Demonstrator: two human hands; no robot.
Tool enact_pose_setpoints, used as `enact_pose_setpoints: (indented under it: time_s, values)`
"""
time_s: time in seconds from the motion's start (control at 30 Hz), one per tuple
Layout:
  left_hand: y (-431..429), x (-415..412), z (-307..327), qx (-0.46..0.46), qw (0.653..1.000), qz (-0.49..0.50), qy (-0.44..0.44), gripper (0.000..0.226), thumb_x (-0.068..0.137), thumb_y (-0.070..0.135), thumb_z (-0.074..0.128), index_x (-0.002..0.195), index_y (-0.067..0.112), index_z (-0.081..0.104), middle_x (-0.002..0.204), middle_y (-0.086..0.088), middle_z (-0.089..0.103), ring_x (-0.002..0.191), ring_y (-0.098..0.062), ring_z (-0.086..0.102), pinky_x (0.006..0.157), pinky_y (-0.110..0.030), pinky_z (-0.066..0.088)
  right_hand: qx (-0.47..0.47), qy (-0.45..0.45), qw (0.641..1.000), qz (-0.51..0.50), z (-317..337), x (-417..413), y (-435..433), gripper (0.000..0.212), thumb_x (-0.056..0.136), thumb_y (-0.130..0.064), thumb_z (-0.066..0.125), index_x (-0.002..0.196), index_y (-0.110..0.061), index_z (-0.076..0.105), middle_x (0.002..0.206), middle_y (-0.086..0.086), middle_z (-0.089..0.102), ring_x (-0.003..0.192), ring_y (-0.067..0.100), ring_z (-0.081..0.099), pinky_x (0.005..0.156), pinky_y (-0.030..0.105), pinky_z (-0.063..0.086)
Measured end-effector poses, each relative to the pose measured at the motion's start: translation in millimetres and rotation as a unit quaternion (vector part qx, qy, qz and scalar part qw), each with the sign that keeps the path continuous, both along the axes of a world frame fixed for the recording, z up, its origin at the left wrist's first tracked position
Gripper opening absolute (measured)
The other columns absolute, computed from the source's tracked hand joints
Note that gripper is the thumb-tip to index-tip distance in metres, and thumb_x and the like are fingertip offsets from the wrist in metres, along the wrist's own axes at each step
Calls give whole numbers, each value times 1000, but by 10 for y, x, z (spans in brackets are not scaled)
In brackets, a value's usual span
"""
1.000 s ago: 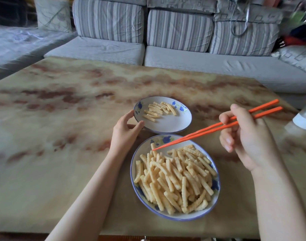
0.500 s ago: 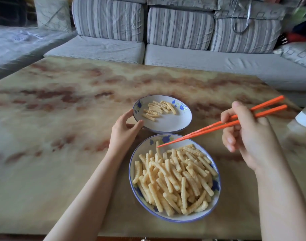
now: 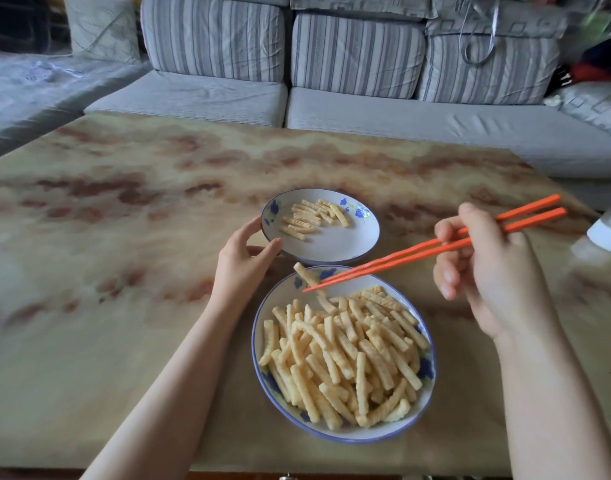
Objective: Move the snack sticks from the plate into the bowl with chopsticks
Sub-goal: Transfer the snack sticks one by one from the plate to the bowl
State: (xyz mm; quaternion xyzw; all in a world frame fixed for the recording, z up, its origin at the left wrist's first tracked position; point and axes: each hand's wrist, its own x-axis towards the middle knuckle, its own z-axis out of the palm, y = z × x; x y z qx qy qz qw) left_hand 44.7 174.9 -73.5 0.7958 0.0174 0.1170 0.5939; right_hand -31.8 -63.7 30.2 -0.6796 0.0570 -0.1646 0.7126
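A large blue-rimmed plate (image 3: pixel 342 435) near me is heaped with pale snack sticks (image 3: pixel 345 355). Behind it sits a smaller white bowl (image 3: pixel 335 245) with blue flowers, holding several sticks (image 3: pixel 309 218). My right hand (image 3: pixel 487 271) grips orange chopsticks (image 3: pixel 435 247), whose tips pinch one snack stick (image 3: pixel 306 275) lifted over the plate's far rim. My left hand (image 3: pixel 245 261) holds the bowl's near-left rim, thumb and fingers curled at its edge.
The marbled beige table (image 3: pixel 124 254) spreads wide to the left and far side. A white container (image 3: pixel 609 233) stands at the right edge. A grey striped sofa (image 3: pixel 297 64) runs behind the table.
The chopsticks dipped to the plate's far rim and closed on one stick, now raised. The left hand stayed on the bowl's rim.
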Motion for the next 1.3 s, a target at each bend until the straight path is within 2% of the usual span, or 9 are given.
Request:
enact_pose_setpoints:
  time_s: [0.1,0.17,0.27,0.5,0.63,0.7,0.97,1.13,1.3]
  values:
    - [-9,-11,18,4,1000,3,-8,46,90,24,67,135,26,57,125,6,67,84,-4,71,69,-10,52,46,-48,997,-42,29,32,-25,54,101,-20,38,50,-18,57,43,2,48,27,15,37,38,26,22]
    - [-10,-16,25,3,1000,5,-11,46,90,24,67,135,25,57,126,8,65,83,-2,70,65,-6,49,54,-71,993,-71,26,64,6,54,101,-20,37,50,-19,57,42,-1,49,28,15,39,39,27,24]
    - [-8,-21,24,2,1000,4,-13,46,90,24,67,136,25,57,127,8,65,84,-4,71,69,-9,52,4,-80,990,-116,-42,161,75,44,102,-23,36,61,-15,50,38,-2,46,28,17,41,38,24,27]
    - [2,-1,-6,-2,1000,4,-1,47,90,26,67,136,27,56,121,2,69,84,-10,72,78,-21,56,-57,-75,988,-120,-300,367,201,47,103,-29,36,63,-14,54,36,2,46,33,22,44,40,24,35]
    - [-6,-9,9,-2,1000,6,-3,46,90,24,67,136,26,57,121,4,68,82,-9,72,66,-9,52,-64,-74,988,-116,-347,404,160,45,103,-30,36,67,-11,56,37,0,47,35,23,44,41,23,35]
    - [-3,-7,10,-5,1000,5,1,46,90,24,67,136,27,57,119,3,70,82,-9,72,67,-11,52,-62,-82,988,-114,-331,382,118,44,103,-29,36,67,-11,55,37,1,46,34,23,44,40,22,34]
    - [-9,-4,2,-9,1000,2,2,45,90,25,67,134,28,57,115,2,72,84,-12,73,82,-30,58,-52,-72,996,-33,-5,99,-154,43,103,-27,35,67,-11,53,34,2,42,28,20,36,37,20,22]
    - [-12,-11,14,-6,1000,5,5,45,90,24,67,135,27,57,110,1,73,80,-8,72,64,-7,49,-81,-43,995,35,92,-79,-221,45,102,-28,37,64,-10,53,34,6,38,27,21,33,39,27,20]
    - [-6,-11,7,-4,1000,2,8,45,90,27,67,134,31,57,109,1,73,81,-9,73,75,-22,56,-104,-8,992,71,38,-70,-154,46,101,-32,40,64,-10,54,35,9,40,28,23,35,37,25,25]
